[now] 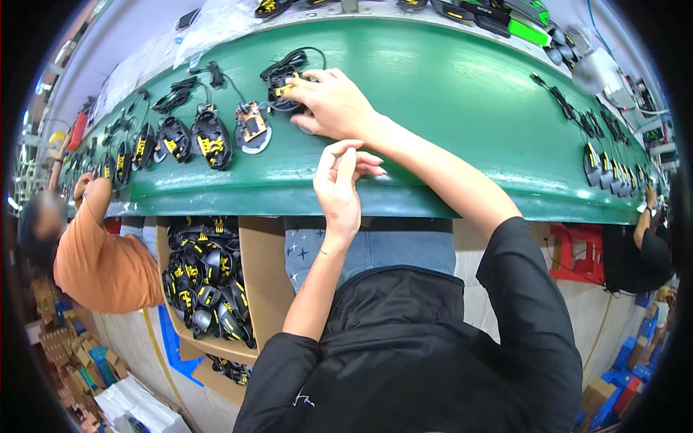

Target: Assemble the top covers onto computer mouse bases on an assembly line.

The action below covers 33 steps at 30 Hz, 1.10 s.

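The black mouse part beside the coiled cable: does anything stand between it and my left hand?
Yes, your right hand. Its fingers are over the black mouse part, and its thumb lies roughly between that part and your left hand. No other thing visibly blocks the way.

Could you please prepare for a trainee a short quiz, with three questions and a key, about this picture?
1. What is the right hand at? (a) a red stool (b) a black part with a cable (c) a plastic bag
2. True or false: the cardboard box stands to the left of the person's jeans.
3. Fill in the colour: the table is ____.

Key: 1 b; 2 true; 3 green.
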### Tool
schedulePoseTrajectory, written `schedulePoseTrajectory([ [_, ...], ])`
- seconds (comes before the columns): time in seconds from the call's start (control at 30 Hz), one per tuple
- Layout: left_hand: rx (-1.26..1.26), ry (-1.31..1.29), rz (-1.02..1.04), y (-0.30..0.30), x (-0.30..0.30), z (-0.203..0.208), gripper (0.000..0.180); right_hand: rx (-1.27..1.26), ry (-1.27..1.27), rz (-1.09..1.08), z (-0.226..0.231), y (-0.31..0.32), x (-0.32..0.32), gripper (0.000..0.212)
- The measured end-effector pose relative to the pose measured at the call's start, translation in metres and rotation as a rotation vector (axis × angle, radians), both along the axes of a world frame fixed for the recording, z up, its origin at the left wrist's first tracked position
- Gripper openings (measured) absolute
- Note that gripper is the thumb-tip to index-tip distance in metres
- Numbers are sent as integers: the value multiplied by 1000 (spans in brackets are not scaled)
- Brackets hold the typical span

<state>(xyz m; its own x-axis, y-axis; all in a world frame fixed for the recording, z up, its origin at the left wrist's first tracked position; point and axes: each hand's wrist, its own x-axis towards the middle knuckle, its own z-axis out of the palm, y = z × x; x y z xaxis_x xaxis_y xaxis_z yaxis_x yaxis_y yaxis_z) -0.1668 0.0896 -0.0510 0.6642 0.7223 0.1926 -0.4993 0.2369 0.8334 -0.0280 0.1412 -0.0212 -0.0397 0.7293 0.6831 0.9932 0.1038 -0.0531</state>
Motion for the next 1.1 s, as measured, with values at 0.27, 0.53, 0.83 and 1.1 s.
schedulePoseTrajectory([
  [0.27,347,362,415,40,-24,11,14,121,726,-100,28,-50,14,25],
  [0.53,1003,880,563,100,36,18,54,106,1663,-67,9,-173,68,47],
  [0.83,662,954,57,128,54,43,64,-50,667,-925,26,-220,39,41],
  [1.1,-252,143,-403,40,23,20,43,85,667,-380,25,-168,16,28],
])
